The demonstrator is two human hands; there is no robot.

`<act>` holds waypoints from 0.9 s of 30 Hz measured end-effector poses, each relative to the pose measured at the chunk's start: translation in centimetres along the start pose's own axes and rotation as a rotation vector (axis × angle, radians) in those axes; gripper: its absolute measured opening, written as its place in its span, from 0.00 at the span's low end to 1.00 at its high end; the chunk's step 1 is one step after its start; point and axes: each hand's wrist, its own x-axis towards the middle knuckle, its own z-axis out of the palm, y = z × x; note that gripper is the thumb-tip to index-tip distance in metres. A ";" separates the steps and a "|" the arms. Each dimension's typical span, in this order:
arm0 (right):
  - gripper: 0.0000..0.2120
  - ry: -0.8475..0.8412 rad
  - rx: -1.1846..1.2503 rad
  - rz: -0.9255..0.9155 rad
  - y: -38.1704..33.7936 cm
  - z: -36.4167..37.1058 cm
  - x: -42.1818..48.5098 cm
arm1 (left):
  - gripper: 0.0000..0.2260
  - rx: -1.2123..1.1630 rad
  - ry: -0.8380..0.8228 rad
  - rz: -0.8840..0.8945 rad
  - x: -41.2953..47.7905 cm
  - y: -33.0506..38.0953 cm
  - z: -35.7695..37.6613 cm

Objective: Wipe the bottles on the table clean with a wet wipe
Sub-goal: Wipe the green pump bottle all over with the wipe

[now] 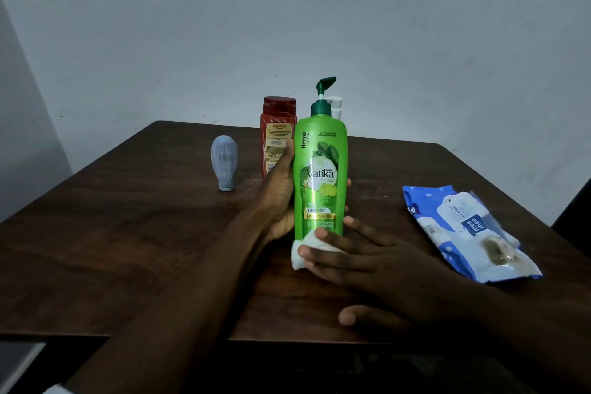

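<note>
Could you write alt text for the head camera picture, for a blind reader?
A left hand grips an upright green shampoo bottle over a brown table while the right hand presses a white wet wipe against its base. A red bottle stands behind.

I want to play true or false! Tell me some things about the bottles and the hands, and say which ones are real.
1. The left hand holds the green bottle upright. True.
2. The right hand presses the white wipe on the pump at the top. False: it presses the wipe near the bottom of the green bottle.
3. The wipes pack lies on the table, to the right of the green bottle. True.
4. The red bottle lies on its side. False: it stands upright behind the green bottle.
5. The small grey-blue bottle stands left of the red bottle. True.
</note>
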 end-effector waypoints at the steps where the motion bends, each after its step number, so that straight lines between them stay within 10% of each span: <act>1: 0.30 -0.008 -0.041 -0.007 -0.2 0.1 0.5 | 0.37 0.000 -0.004 -0.001 0.0 0.0 0.0; 15: 0.23 0.370 -0.153 0.325 -0.7 2.1 -1.1 | 0.34 -0.032 0.107 0.071 -0.4 0.4 0.6; 27: 0.20 0.760 0.536 0.624 -2.9 -1.7 1.9 | 0.33 -0.169 0.027 0.067 -1.4 1.0 3.6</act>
